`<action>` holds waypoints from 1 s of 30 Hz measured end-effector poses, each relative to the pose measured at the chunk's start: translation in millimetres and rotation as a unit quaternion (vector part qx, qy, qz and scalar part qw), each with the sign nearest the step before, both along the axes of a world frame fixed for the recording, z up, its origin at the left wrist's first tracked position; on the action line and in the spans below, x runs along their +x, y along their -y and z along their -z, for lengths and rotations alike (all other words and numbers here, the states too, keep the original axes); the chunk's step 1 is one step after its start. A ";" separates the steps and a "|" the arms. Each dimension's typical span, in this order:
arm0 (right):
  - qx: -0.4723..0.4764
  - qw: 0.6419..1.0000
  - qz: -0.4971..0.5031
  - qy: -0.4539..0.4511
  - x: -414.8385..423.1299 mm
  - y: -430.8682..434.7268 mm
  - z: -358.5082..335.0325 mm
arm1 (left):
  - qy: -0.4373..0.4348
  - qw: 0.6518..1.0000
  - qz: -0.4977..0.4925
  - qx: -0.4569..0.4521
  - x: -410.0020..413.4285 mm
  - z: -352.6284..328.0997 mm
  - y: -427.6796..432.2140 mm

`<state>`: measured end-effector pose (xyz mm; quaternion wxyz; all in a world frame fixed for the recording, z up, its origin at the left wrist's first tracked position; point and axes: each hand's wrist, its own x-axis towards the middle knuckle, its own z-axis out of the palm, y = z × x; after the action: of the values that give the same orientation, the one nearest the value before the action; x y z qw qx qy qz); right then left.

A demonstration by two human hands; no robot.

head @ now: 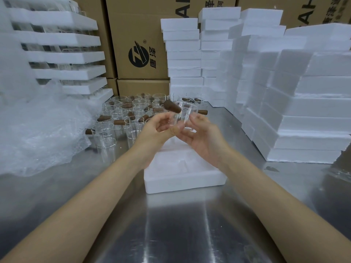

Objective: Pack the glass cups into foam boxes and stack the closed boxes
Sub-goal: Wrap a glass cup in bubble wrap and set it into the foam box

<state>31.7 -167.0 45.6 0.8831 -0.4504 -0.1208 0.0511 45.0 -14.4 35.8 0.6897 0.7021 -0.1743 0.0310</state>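
**Cup held over the open box**

Steel table [171,224] runs away from you to a wall of cardboard cartons [140,44]. Closed foam boxes [303,111] are stacked at the right and bubble wrap [38,130] is heaped at the left. You hold one glass cup [183,116] in both hands, in the air above the open foam box [182,184], which sits near the table's middle. Your left hand [157,128] curls round the cup's left side and your right hand [201,133] cups its right side and base. Its long axis stands roughly upright, mouth up and tipped slightly away from you. Its brown handle [171,106], blurred, points up and to the far left. More cups [129,114] stand upright beyond your left hand.
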 end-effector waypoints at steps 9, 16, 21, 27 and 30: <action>-0.104 0.994 0.028 -0.018 3.5 0.5 2.6 | -0.023 0.999 -0.037 -0.008 -1.4 1.9 5.1; -0.131 0.989 -0.028 0.061 1.2 -2.1 1.7 | -0.008 0.997 -0.079 -0.019 0.7 2.6 3.5; -0.114 0.992 0.026 0.050 1.8 -5.1 4.6 | 0.033 0.995 -0.073 0.060 -0.6 3.1 6.0; -0.098 0.993 0.062 0.025 6.0 1.1 4.7 | 0.057 0.994 -0.018 0.095 -6.2 1.3 9.9; -0.094 0.994 0.047 0.014 2.9 0.9 3.0 | 0.035 0.996 -0.006 0.083 -9.8 -2.0 9.1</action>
<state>34.6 -167.9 42.5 0.8364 -0.5375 -0.1063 0.0149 35.2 -23.5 37.8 0.6224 0.7564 -0.1960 0.0447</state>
